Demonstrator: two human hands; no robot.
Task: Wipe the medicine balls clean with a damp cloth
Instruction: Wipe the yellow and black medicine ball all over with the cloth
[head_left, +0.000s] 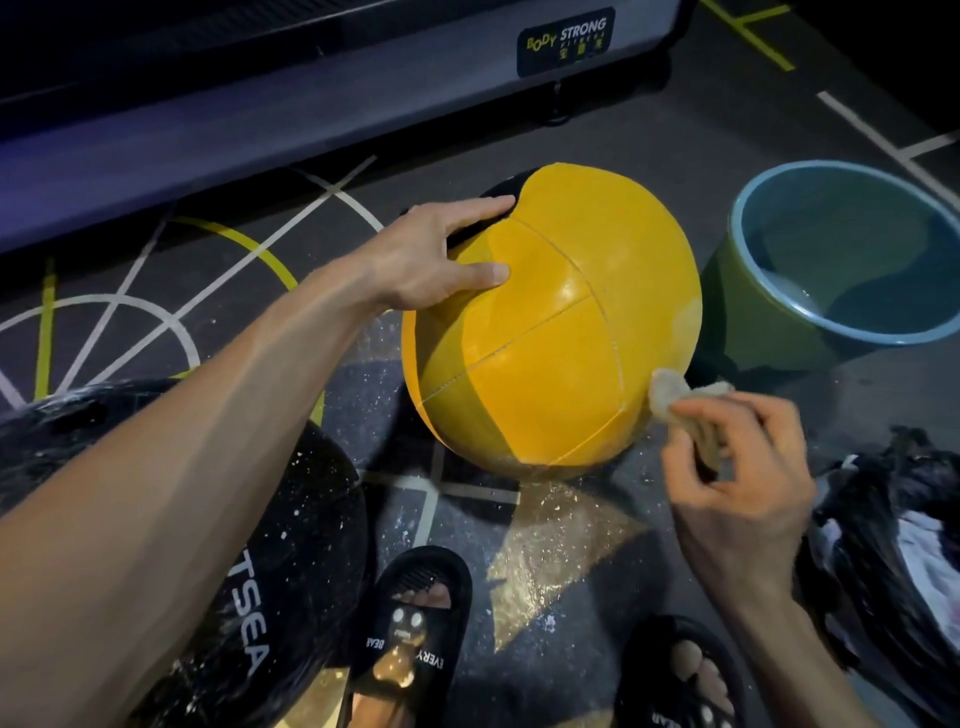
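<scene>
A large yellow and black medicine ball (561, 322) sits on the gym floor in the middle of the view. My left hand (431, 254) rests flat on its upper left side, fingers spread over the black and yellow panels. My right hand (737, 467) pinches a small crumpled beige cloth (680, 402), whose tip touches the ball's lower right side. A second medicine ball (291, 525), black with white lettering and white specks, lies at the lower left, partly hidden under my left forearm.
A green bucket (748, 306) with a blue lining and water inside stands right of the yellow ball. A dark bag with clothes (893, 525) lies at the right edge. A treadmill base (322, 88) runs along the back. My feet in black sandals (410, 613) are at the bottom.
</scene>
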